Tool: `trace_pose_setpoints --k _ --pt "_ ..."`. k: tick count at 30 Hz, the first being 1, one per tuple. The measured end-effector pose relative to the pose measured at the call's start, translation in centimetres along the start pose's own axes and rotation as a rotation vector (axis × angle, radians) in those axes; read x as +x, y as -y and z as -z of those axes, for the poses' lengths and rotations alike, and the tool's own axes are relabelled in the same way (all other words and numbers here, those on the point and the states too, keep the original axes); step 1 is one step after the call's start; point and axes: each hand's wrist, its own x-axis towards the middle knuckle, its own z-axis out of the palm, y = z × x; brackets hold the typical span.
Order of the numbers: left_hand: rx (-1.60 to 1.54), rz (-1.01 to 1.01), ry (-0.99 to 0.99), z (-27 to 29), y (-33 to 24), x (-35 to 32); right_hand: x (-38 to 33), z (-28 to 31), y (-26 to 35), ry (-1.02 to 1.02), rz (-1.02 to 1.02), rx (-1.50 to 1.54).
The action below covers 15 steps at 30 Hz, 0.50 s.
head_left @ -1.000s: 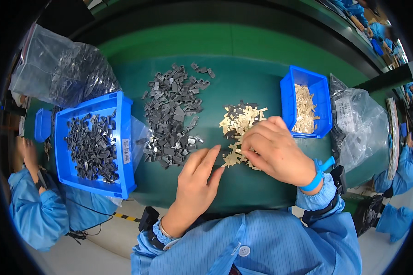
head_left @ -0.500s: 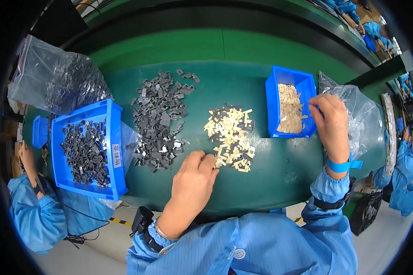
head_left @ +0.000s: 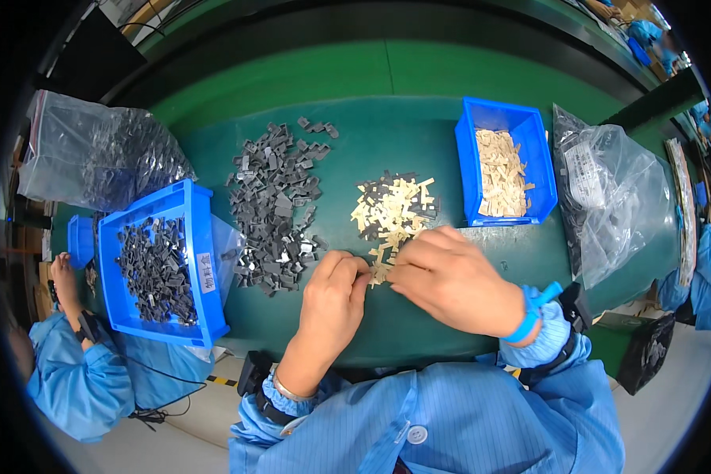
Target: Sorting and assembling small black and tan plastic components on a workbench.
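My left hand (head_left: pixel 332 296) is closed in a pinch at the near left edge of a pile of small cream plastic pieces (head_left: pixel 379 207). Facing it across a narrow gap, my right hand (head_left: pixel 454 280) has its fingers bent together over the near end of that pile. Whatever lies between the fingertips of either hand is too small or too hidden to name. Dark pieces show among the cream ones. Left of the pile spreads a larger heap of small dark grey plastic parts (head_left: pixel 276 201). A blue bin (head_left: pixel 468 170) of flat tan pieces (head_left: pixel 502 178) stands beyond my right hand.
A larger blue bin (head_left: pixel 217 272) with dark parts stands at the left, below a clear bag (head_left: pixel 107 150) of dark parts. Another clear plastic bag (head_left: pixel 620 193) lies at the right. At far left, a co-worker's hand (head_left: pixel 65 280) is near a small blue bin (head_left: pixel 79 243).
My right hand has moved left and nearer, from the tan-piece bin to the cream pile beside my left hand. My left hand has stayed nearly in place, still pinched.
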Motion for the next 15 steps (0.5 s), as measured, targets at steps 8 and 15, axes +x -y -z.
trace_pose_setpoints --k 8,15 --pt "-0.385 0.255 -0.012 1.2 0.1 -0.4 1.4 -2.2 -0.8 0.037 -0.065 0.062" --pt "-1.303 0.52 -0.037 2.9 -0.9 0.1 2.2 -1.7 -0.3 0.014 -0.304 0.79"
